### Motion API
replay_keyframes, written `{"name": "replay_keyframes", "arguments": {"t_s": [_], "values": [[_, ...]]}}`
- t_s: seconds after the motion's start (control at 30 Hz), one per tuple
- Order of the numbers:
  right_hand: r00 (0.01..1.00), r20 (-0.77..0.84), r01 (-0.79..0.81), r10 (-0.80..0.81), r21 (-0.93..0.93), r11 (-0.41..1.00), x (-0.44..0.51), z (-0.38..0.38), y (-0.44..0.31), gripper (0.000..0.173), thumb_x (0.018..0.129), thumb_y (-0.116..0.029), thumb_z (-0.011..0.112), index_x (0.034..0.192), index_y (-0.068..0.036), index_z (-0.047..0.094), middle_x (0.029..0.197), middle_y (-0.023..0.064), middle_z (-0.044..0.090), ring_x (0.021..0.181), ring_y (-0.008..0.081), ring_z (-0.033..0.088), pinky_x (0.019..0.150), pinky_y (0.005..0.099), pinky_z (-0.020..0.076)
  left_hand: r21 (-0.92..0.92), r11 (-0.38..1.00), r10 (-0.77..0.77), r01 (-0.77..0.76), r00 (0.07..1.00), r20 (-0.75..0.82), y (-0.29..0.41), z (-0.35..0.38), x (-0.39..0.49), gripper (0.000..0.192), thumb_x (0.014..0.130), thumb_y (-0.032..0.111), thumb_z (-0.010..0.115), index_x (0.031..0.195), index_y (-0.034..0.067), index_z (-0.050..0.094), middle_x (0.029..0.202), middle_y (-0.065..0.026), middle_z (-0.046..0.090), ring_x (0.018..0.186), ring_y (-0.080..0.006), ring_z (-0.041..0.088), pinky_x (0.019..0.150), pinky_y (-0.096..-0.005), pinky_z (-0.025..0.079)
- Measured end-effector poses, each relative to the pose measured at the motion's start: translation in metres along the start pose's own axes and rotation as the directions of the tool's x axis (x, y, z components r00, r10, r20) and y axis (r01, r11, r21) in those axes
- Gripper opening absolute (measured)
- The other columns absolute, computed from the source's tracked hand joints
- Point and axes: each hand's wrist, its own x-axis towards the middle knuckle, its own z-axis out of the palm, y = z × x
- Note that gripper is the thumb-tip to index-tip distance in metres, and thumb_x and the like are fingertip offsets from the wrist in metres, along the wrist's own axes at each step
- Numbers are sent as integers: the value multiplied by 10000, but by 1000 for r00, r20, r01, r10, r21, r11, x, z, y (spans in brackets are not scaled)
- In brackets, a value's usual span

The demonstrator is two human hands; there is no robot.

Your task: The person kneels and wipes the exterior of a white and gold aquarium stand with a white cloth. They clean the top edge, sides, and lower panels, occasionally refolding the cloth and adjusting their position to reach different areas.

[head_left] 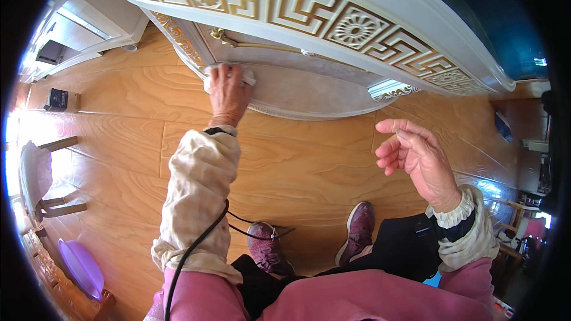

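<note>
My left hand (228, 91) presses a white cloth (210, 82) against the left front edge of the low ledge (303, 87) at the base of a white cabinet. Part of the cloth is hidden beneath my fingers. Over the ledge hangs the cabinet's upper panel (285, 2), carved with a gold key pattern and flower rosettes. My right hand (412, 156) is raised above the wood-look floor on the right, fingers loosely curled and apart, with nothing in it. A gold-coloured ornamental rail (267, 46) runs along the recess behind the ledge.
A black cable (196, 249) passes across my left sleeve and loops near my shoes (267, 247). At left are a small dark box (57, 99), a stool with a pale cover (38, 174) and a purple basin (82, 267). A white cabinet (96, 9) stands at upper left.
</note>
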Motion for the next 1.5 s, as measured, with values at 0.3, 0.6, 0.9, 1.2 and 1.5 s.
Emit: {"name": "replay_keyframes", "arguments": {"t_s": [0.3, 0.6, 0.9, 1.2, 1.5], "values": [[987, 160, -2, 12, -64, 998, -4, -8, 3, 316, 945, -265, 446, 1078, -10, 578, 811, 72, 632, 723, 122, 612, 637, 230, 484, -322, 945, 139, -67, 968, 209, 193, 50, -50, 595, 667, 231, 587, 1182, -34, 451, 1194, -187, 420, 1143, -341, 381, 887, -462, 355], [987, 153, -36, 55, -121, 992, -5, -9, 6, 306, 951, -254, 439, 1047, -5, 589, 809, 62, 629, 722, 114, 601, 648, 230, 482, -386, 846, 444, -368, 887, 128, 143, 33, -51, 382, 692, 90, 585, 1072, 65, 565, 1130, -115, 542, 1061, -286, 504, 908, -388, 423], [985, 155, -51, 75, -154, 987, 18, -4, 17, 316, 947, -266, 441, 1057, -4, 579, 839, 81, 635, 735, 131, 613, 632, 241, 490, -396, 884, -409, 250, 824, -392, 16, -12, -18, 383, 703, 54, 594, 1083, 11, 569, 1002, -166, 603, 900, -335, 555, 803, -397, 455], [997, 30, 77, -77, 5, 997, 130, 34, 24, 550, 887, -475, 484, 1188, -14, 495, 1061, 105, 601, 887, 187, 613, 679, 314, 502, -704, 550, -583, 450, 810, 61, 82, 7, -9, 312, 673, 138, 617, 966, 30, 622, 894, -148, 607, 872, -314, 566, 801, -391, 442], [993, -89, 102, -84, 232, 967, 181, 70, 28, 461, 857, -499, 476, 1014, -76, 573, 971, 67, 637, 860, 196, 606, 744, 345, 460, -835, -523, -755, -175, 549, 358, 70, -52, 10, 278, 863, 238, 514, 1040, 39, 591, 882, -14, 572, 760, -119, 525, 707, -257, 441]]}}
